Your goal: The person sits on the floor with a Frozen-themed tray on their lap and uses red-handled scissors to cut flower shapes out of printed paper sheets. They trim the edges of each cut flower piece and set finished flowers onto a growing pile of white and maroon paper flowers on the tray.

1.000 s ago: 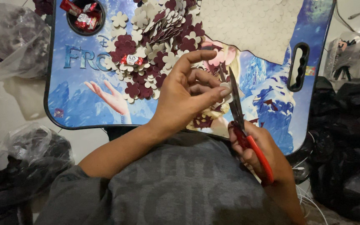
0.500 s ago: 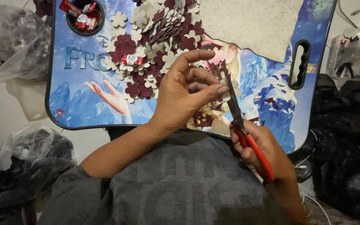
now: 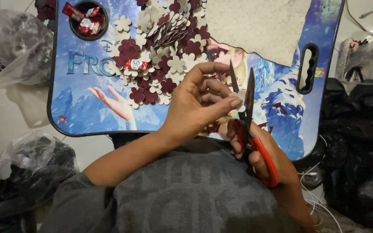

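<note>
My left hand (image 3: 199,108) pinches a small cream foam flower (image 3: 238,95) between thumb and fingers, over the near edge of a blue picture-printed lap tray (image 3: 78,116). My right hand (image 3: 264,155) grips red-handled scissors (image 3: 247,116); their dark blades stand apart, one on each side of the flower. A heap of cream and maroon foam flowers (image 3: 165,47) lies on the tray beyond my left hand. A cream foam sheet (image 3: 260,26) with flower outlines covers the tray's far right.
A round cup hole (image 3: 87,19) in the tray's far left corner holds red wrapped sweets. Clear plastic bags (image 3: 9,47) lie at left, another with dark contents (image 3: 35,164) near left. Black bags (image 3: 363,142) pile up at right. White cables (image 3: 320,203) trail near my right arm.
The scissor blades have opened wider around the flower. My left hand has turned the flower slightly; both hands stay in nearly the same place.
</note>
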`<state>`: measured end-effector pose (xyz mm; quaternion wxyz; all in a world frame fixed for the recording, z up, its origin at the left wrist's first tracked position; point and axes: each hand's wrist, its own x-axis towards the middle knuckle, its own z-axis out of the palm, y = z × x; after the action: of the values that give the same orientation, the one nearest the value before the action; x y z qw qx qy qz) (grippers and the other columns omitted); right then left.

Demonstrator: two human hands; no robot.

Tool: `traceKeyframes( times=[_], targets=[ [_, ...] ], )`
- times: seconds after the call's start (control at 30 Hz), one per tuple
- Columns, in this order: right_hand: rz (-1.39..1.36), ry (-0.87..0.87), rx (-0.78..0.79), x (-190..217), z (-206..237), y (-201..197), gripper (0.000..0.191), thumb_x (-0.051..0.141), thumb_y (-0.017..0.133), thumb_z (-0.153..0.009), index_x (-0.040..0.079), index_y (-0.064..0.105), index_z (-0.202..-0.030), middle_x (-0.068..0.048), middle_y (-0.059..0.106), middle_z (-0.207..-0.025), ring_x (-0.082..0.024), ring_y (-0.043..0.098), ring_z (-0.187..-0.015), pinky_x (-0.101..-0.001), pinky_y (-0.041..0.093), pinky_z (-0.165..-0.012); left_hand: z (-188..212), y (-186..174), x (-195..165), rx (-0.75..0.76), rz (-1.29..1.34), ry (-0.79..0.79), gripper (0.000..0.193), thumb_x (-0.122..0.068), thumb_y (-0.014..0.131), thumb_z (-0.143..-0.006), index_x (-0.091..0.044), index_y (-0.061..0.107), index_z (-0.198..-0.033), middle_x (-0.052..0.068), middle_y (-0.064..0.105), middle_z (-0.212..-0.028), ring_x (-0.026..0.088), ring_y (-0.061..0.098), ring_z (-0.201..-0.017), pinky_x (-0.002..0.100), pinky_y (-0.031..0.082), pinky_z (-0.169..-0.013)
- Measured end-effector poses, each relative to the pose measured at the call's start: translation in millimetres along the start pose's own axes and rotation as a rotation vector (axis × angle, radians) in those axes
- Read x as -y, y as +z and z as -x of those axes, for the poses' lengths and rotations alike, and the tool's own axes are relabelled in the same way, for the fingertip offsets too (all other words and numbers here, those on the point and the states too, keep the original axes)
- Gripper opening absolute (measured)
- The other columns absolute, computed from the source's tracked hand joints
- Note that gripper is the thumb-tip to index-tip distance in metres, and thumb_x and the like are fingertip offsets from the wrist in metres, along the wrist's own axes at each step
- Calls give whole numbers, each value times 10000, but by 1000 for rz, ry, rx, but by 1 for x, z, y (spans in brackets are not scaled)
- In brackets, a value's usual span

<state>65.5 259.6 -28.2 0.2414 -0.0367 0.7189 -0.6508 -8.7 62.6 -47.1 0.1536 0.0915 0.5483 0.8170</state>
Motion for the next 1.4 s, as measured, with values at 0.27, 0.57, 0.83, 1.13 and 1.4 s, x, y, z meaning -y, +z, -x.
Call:
traceKeyframes(
  times=[0.27,0.57,0.83,1.13,1.4],
  targets=[
    [-119,-97,-28,-9,-2,9,1099,979,506,-743,-3,540,-1236,-11,485,-857,-120,471,-762,-269,412,-704,2,7,7,76,45,9,498,-68,793,-955,-24,521,-1370,52,700,-1032,85,699,-916,202,587,-773],
    [-145,-132,-55,-32,-7,8,1015,950,511,-767,18,472,-1166,-17,500,-858,-123,517,-726,-274,461,-668,1,10,8,107,122,-72,289,-82,780,-954,-33,586,-1162,47,735,-929,84,710,-800,245,597,-667],
    [-153,-115,-74,-44,-7,5,1017,942,551,-754,-6,501,-1119,-21,508,-829,-118,525,-701,-281,469,-647,-1,11,13,70,124,-139,291,-72,783,-927,-24,590,-1139,42,711,-863,87,667,-691,235,546,-588],
    [-63,-117,-66,-21,-4,9,1182,934,489,-792,-56,414,-1434,-14,506,-862,-119,521,-745,-285,475,-696,2,10,9,39,27,-50,271,-126,755,-978,-34,645,-1208,47,732,-1022,83,715,-922,239,596,-791],
    [78,-157,-86,-4,-6,12,1297,971,405,-800,-54,281,-1585,-33,547,-967,-150,515,-834,-316,438,-757,6,10,5,85,-59,-8,266,-132,774,-966,-37,669,-1191,27,720,-1065,62,716,-939,216,595,-831]
  ],
)
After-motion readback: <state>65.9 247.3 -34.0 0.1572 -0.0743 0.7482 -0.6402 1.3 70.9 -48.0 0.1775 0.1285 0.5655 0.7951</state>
